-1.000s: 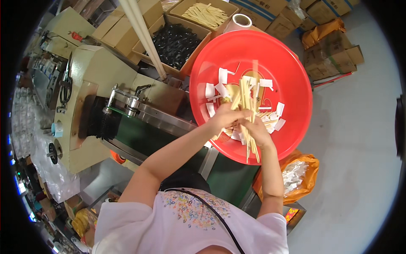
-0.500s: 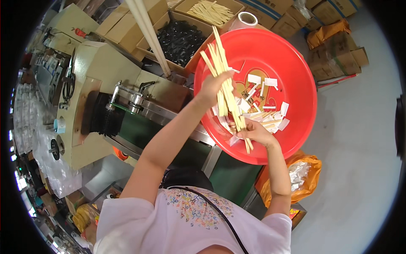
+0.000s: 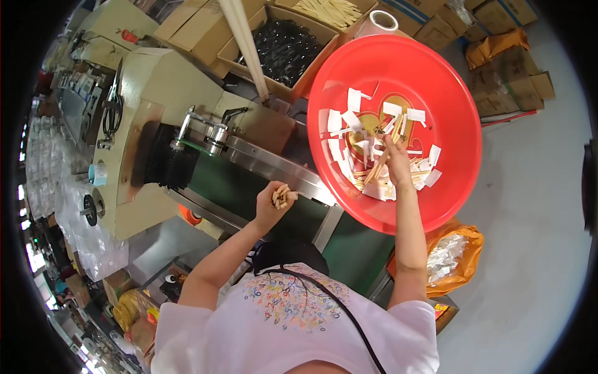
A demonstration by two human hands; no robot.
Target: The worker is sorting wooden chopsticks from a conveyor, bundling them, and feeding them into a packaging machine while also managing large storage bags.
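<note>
My left hand (image 3: pixel 266 207) is closed around a bundle of pale wooden chopsticks (image 3: pixel 283 197). They point end-on at the view, so their length is hidden, and the hand is over the green conveyor belt (image 3: pixel 233 190). Inside the red basin (image 3: pixel 458 140) my right hand (image 3: pixel 397 163) is closed on a few wooden chopsticks (image 3: pixel 376 169); its palm side is partly hidden. Small white paper slips (image 3: pixel 352 120) and more loose sticks lie about it on the basin's bottom.
Left of the belt stands a beige machine (image 3: pixel 162 87) with black bristles. Behind are a carton of black plastic pieces (image 3: pixel 280 50), a box of wooden sticks (image 3: pixel 327 11) and a film roll (image 3: pixel 381 22). An orange bag (image 3: pixel 461 274) sits below the basin.
My left hand has come down and left from over the basin with the chopstick bundle, now end-on. My right hand has left the bundle and reached deeper into the basin.
</note>
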